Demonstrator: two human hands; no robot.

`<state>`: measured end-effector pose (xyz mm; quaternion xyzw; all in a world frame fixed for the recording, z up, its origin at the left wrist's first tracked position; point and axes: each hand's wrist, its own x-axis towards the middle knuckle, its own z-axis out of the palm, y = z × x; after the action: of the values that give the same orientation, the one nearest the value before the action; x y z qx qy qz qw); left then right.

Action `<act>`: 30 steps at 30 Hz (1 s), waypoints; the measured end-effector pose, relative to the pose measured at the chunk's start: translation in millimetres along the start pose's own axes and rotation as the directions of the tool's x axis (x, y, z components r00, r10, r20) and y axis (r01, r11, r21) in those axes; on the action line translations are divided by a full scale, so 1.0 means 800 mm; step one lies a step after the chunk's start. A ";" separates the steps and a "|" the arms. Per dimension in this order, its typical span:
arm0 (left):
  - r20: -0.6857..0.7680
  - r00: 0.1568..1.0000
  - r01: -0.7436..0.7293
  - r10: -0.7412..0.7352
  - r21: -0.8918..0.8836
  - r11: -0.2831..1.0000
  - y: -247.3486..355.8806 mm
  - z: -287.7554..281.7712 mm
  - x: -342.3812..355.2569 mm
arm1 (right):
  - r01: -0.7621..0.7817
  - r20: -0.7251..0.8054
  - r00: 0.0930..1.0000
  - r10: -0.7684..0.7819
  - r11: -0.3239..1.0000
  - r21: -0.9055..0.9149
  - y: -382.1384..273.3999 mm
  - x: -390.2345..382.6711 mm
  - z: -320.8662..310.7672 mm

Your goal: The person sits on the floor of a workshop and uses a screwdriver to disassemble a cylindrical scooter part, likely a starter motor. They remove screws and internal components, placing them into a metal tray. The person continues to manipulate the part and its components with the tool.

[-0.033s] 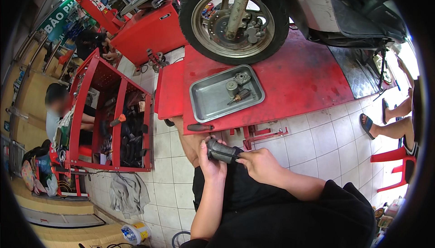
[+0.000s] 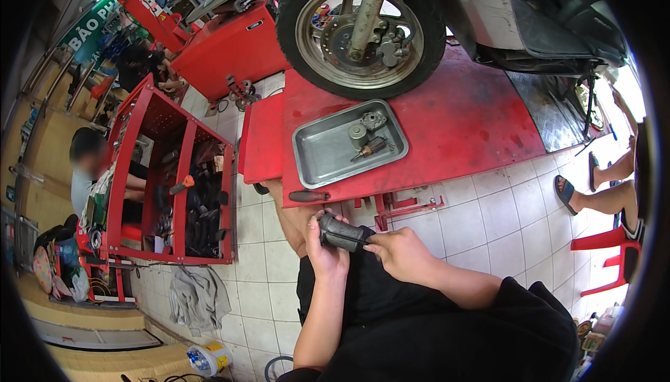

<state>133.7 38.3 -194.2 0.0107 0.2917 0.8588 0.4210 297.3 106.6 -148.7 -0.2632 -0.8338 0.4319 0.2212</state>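
Note:
My left hand (image 2: 329,255) is wrapped round a dark grey cylindrical metal part (image 2: 338,233), which looks like a small motor housing and lies tilted above my lap. At its right end my right hand (image 2: 405,255) is closed, thumb and fingers pinched together. A thin dark strip or rod runs from those fingertips along the part; its kind I cannot make out. Beyond my hands, a metal tray (image 2: 305,167) holds a round metal cup (image 2: 358,135), a cast metal cover (image 2: 375,120) and a small brownish part (image 2: 371,147). A dark-handled tool (image 2: 308,196) lies at the platform's edge.
The tray stands on a red lift platform (image 2: 467,127), under a motorbike's front wheel (image 2: 359,36). Left is a red tool cart (image 2: 188,180) with an orange-handled tool, a person behind it. A grey cloth (image 2: 199,298) lies on the tiles. Someone's sandalled feet (image 2: 567,196) are at right.

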 end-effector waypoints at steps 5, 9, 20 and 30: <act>0.026 0.999 -0.029 0.027 0.082 0.996 0.005 0.005 -0.004 | -0.219 0.219 0.961 0.167 0.945 0.242 -0.005 0.010 -0.016; 0.016 1.000 -0.021 0.020 0.078 0.997 0.002 0.001 -0.002 | -0.341 0.291 0.922 0.254 0.889 0.306 -0.007 0.012 -0.019; -0.001 1.000 -0.019 0.020 0.097 0.995 -0.002 -0.002 -0.003 | -0.435 0.350 0.884 0.311 0.821 0.370 0.006 0.008 -0.012; 0.066 0.997 -0.043 0.032 0.175 0.984 0.000 -0.001 -0.009 | -0.495 0.417 0.850 0.321 0.759 0.424 0.012 0.007 -0.013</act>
<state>137.7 32.8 -193.0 0.0804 0.3531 0.8365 0.4113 301.5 121.4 -150.7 -0.2981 -0.6322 0.7138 0.0445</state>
